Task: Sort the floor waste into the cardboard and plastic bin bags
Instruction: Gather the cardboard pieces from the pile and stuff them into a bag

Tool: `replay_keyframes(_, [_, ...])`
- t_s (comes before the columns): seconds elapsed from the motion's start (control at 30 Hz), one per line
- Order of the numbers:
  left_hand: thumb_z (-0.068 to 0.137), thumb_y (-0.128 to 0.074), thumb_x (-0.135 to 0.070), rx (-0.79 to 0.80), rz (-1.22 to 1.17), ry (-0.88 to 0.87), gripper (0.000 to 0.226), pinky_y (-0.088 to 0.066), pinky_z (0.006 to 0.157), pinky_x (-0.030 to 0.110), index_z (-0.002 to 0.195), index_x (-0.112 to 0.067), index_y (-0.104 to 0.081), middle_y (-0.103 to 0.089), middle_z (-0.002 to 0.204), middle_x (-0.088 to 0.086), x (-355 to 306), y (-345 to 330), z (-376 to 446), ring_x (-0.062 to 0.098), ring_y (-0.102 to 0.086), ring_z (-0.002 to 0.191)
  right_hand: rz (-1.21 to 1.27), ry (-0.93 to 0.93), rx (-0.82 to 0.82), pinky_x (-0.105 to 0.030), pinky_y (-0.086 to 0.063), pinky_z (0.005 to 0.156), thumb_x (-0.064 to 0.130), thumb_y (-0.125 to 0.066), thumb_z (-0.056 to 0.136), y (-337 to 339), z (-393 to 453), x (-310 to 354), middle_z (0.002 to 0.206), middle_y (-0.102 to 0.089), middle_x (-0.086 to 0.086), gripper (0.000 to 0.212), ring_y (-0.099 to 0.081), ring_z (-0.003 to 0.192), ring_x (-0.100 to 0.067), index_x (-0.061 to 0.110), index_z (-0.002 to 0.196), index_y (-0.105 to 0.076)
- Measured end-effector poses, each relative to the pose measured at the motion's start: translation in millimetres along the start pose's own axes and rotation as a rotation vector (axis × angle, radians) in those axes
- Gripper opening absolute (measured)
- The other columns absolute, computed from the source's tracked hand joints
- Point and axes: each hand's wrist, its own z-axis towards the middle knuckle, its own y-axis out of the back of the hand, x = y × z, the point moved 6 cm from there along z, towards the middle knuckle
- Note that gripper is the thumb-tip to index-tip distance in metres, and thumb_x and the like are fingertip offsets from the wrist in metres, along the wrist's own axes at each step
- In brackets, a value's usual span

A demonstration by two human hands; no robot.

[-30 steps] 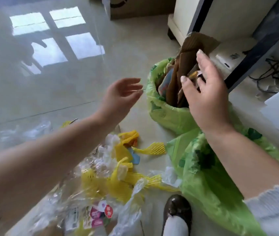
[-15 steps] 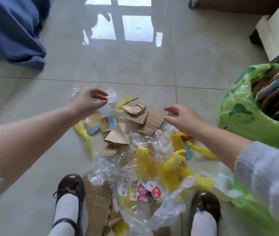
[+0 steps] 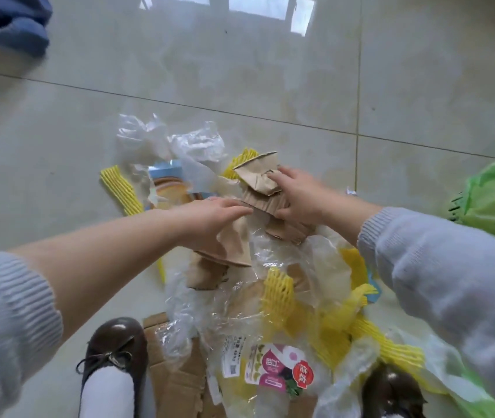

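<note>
Down on the tiled floor [image 3: 270, 70], torn cardboard scraps [image 3: 263, 188] top a heap of clear plastic wrap [image 3: 198, 146] and yellow foam netting [image 3: 279, 291]; the right hand [image 3: 299, 196] grips them, the left hand [image 3: 210, 218] holds another scrap [image 3: 235, 239], green bin bag [image 3: 493, 197] nearby.

Glossy pale floor tiles [image 3: 270, 70] mirror a window [image 3: 240, 7].
</note>
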Motion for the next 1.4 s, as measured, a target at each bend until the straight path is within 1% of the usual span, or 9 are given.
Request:
replay_keyframes(0.17, [0.073,-0.074,-0.038,0.012,0.119,0.000,0.096,-0.038,0.103,0.034,0.148,-0.029,-0.016,-0.034,0.145,0.001,4,-16,6,0.023,-0.039,0.129,-0.124,0.013,0.044,-0.043,-0.023,0.115,0.044,-0.072,0.072,-19,15,4,0.158,-0.005,-0.008,0.103,-0.011,0.145,-0.027,0.027,0.149,-0.006])
replay_keyframes(0.43, [0.074,-0.075,-0.032,-0.120,-0.124,0.117,0.067,-0.042,0.089,0.028,0.133,-0.027,-0.044,-0.041,0.128,0.002,15,-3,4,0.023,-0.049,0.115,-0.021,-0.014,-0.234,-0.039,-0.042,0.091,0.019,-0.053,0.086,-4,6,0,0.137,-0.042,-0.008,0.057,-0.044,0.123,-0.031,0.022,0.140,-0.037])
replay_keyframes(0.6, [0.070,-0.078,-0.024,-0.200,-0.532,0.184,0.047,-0.043,0.072,0.023,0.110,-0.025,-0.054,-0.058,0.104,-0.004,21,27,-4,0.015,-0.056,0.094,0.385,-0.147,-0.451,-0.027,-0.036,0.055,0.024,-0.054,0.090,48,-12,-38,0.084,-0.057,-0.003,0.006,-0.056,0.081,-0.026,0.019,0.090,-0.057])
replay_keyframes(0.67, [0.072,-0.079,-0.023,-0.256,-0.733,0.216,0.042,-0.047,0.072,0.022,0.107,-0.022,-0.055,-0.063,0.096,-0.005,17,43,-3,0.009,-0.059,0.084,0.782,-0.241,-0.459,-0.019,-0.050,0.065,0.027,-0.060,0.086,57,-22,-66,0.080,-0.062,0.002,0.006,-0.062,0.079,-0.017,0.021,0.088,-0.060])
replay_keyframes(0.73, [0.073,-0.078,-0.026,-0.310,-0.889,0.243,0.039,-0.047,0.070,0.022,0.104,-0.018,-0.056,-0.062,0.089,-0.005,12,53,7,0.006,-0.058,0.077,1.119,-0.305,-0.450,-0.030,-0.054,0.087,0.027,-0.064,0.084,58,-31,-89,0.091,-0.066,0.003,0.010,-0.066,0.094,-0.018,0.024,0.092,-0.061])
replay_keyframes(0.87, [0.073,-0.078,-0.029,-0.252,-1.020,0.297,0.046,-0.048,0.068,0.025,0.109,-0.011,-0.055,-0.061,0.093,0.002,-16,41,46,0.015,-0.061,0.086,1.424,-0.382,-0.466,-0.034,-0.053,0.083,0.026,-0.065,0.086,51,-44,-115,0.101,-0.065,0.000,0.021,-0.064,0.100,-0.018,0.023,0.105,-0.058])
replay_keyframes(1.07, [0.077,-0.073,-0.032,-0.218,-0.880,0.374,0.040,-0.040,0.059,0.026,0.103,-0.014,-0.049,-0.054,0.095,0.003,-54,17,88,0.019,-0.053,0.087,1.575,-0.452,-0.482,-0.033,-0.053,0.080,0.025,-0.065,0.085,29,-43,-121,0.098,-0.067,0.001,0.011,-0.065,0.095,-0.017,0.023,0.094,-0.059])
replay_keyframes(1.27, [0.079,-0.070,-0.021,-0.284,-1.179,0.427,0.047,-0.053,0.088,0.039,0.118,-0.009,-0.047,-0.059,0.115,0.013,-42,7,92,0.023,-0.060,0.104,1.628,-0.464,-0.455,-0.034,-0.054,0.083,0.025,-0.067,0.084,19,-45,-121,0.096,-0.067,0.000,0.016,-0.065,0.093,-0.017,0.020,0.098,-0.060])
replay_keyframes(1.4, [0.068,-0.072,-0.019,-0.314,-1.395,0.391,0.061,-0.056,0.085,0.040,0.121,-0.006,-0.046,-0.058,0.121,0.017,-22,19,70,0.024,-0.062,0.105,1.671,-0.429,-0.453,-0.033,-0.055,0.083,0.026,-0.066,0.085,23,-47,-116,0.095,-0.068,0.001,0.017,-0.066,0.092,-0.016,0.020,0.100,-0.061])
